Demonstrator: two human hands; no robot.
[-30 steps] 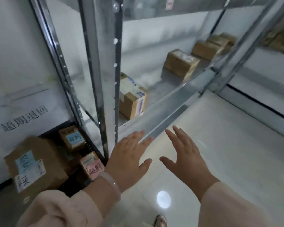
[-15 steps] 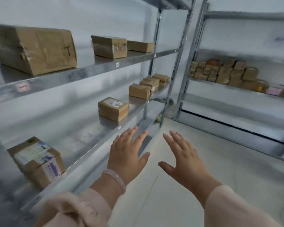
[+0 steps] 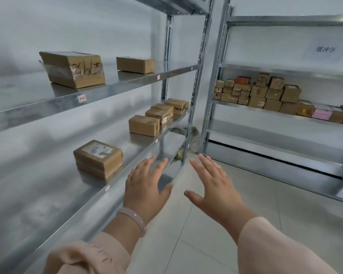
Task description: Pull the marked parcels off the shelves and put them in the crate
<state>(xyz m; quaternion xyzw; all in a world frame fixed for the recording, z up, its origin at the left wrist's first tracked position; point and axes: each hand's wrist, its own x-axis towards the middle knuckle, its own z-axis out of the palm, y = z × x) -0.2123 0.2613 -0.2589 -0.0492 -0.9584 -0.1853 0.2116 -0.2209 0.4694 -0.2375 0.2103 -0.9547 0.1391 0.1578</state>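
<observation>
Now we're holding left hand (image 3: 145,186) and right hand (image 3: 216,188) flat, fingers spread, gripping nothing, beside galvanized steel shelf (image 3: 127,167) bearing taped rectangular cardboard parcel (image 3: 98,158).

I can't read the scrawl on the taped box (image 3: 73,70) left of the upright post (image 3: 193,115), and the parcel stack (image 3: 265,95) right of it runs off-frame.

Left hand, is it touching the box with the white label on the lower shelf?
Apart. The head view shows a strip of bare metal shelf between the left hand and the white-labelled box; the hand holds nothing.
</observation>
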